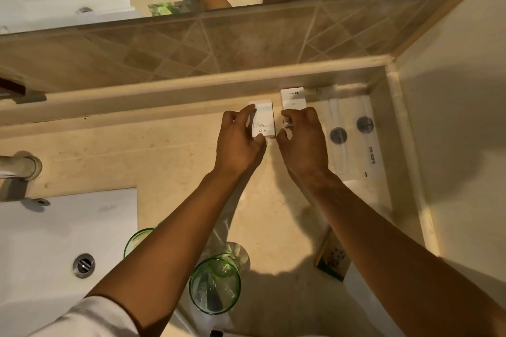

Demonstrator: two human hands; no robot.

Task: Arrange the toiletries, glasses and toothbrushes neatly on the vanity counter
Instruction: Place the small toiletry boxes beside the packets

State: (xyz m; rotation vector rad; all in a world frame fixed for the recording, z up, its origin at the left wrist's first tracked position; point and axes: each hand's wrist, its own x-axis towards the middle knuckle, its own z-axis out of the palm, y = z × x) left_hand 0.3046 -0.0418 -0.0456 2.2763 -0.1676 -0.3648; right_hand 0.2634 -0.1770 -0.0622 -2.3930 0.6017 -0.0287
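Both hands pinching small boxes, frame centre
Left hand point(237, 136) fingers curled on left white box point(263, 121); right hand point(302, 136) grips right white box point(292, 101); forearms extended

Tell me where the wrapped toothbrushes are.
In the head view, the wrapped toothbrushes lie flat in the counter's far right corner, just right of the right hand.

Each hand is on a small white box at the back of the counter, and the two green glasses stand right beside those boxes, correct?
Not quite. The head view shows the left hand and right hand each on a white box, but the green glasses stand apart, near the front edge.
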